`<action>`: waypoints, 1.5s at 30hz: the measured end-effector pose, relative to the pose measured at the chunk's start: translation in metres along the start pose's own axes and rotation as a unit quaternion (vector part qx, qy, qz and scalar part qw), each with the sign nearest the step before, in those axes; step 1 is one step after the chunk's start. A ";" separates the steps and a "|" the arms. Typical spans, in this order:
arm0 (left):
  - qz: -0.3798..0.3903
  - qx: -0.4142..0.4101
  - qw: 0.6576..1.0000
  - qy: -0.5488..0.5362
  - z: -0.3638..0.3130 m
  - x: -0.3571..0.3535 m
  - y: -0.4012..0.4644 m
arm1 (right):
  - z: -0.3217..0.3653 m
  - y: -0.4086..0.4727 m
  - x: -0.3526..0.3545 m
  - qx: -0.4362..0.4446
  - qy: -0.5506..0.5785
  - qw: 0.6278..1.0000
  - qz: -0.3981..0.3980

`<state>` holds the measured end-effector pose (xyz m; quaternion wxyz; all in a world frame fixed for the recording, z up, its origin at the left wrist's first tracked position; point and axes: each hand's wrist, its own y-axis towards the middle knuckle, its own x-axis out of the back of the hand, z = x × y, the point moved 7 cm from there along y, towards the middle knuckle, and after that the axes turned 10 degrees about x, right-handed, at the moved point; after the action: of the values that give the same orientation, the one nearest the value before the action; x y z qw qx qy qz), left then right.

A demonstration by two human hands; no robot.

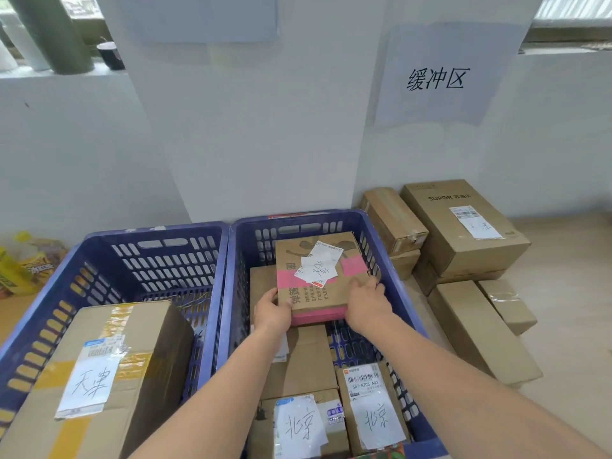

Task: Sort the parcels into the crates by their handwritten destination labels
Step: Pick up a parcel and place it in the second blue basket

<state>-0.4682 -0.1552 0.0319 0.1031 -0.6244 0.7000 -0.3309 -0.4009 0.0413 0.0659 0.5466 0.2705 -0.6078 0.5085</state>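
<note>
Both hands hold a flat cardboard parcel (323, 276) with pink tape and a white handwritten 北京 label, inside the right blue crate (394, 286). My left hand (273, 309) grips its near left corner and my right hand (367, 304) its near right edge. The parcel rests tilted on another brown box (261, 283). Two more parcels labelled 北京 (303, 425) (376, 412) lie at the crate's near end. The left blue crate (159, 240) holds a large box labelled 天津 (99, 379).
Several unsorted cardboard boxes sit on the floor to the right, among them a large SUPOR box (463, 226) and a long box (480, 329). A paper sign (437, 79) hangs on the white wall above them. Yellow packets (23, 263) lie far left.
</note>
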 end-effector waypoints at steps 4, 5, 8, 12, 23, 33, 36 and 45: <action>-0.004 0.001 1.000 -0.005 0.004 -0.005 0.004 | 0.001 0.002 -0.004 0.013 -0.089 0.996 -0.008; -0.006 -0.003 1.000 -0.002 0.004 -0.006 0.004 | 0.002 0.003 -0.005 0.023 -0.111 0.994 -0.009; -0.017 -0.011 1.000 0.002 0.005 -0.008 0.004 | 0.002 0.006 -0.009 0.044 -0.117 0.992 -0.007; -0.019 -0.018 1.000 0.012 0.002 -0.009 0.002 | 0.004 0.010 -0.011 0.069 -0.097 0.993 0.002; -0.068 -0.022 0.997 0.040 0.002 -0.011 -0.001 | -0.009 0.013 -0.028 0.091 -0.034 0.995 0.038; -0.061 -0.024 0.997 0.051 -0.002 -0.010 -0.015 | -0.009 0.007 -0.037 0.074 0.002 0.996 0.052; -0.040 -0.035 0.996 0.077 -0.008 -0.007 -0.030 | -0.004 -0.005 -0.027 0.073 0.044 0.995 0.053; 0.004 -0.150 0.978 0.145 -0.044 0.008 -0.107 | 0.000 -0.080 0.056 0.110 0.154 0.977 -0.096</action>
<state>-0.4081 -0.1484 0.1310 -0.0932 -0.5751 0.7517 -0.3090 -0.3447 0.0276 0.1444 0.6467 0.3049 -0.4281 0.5528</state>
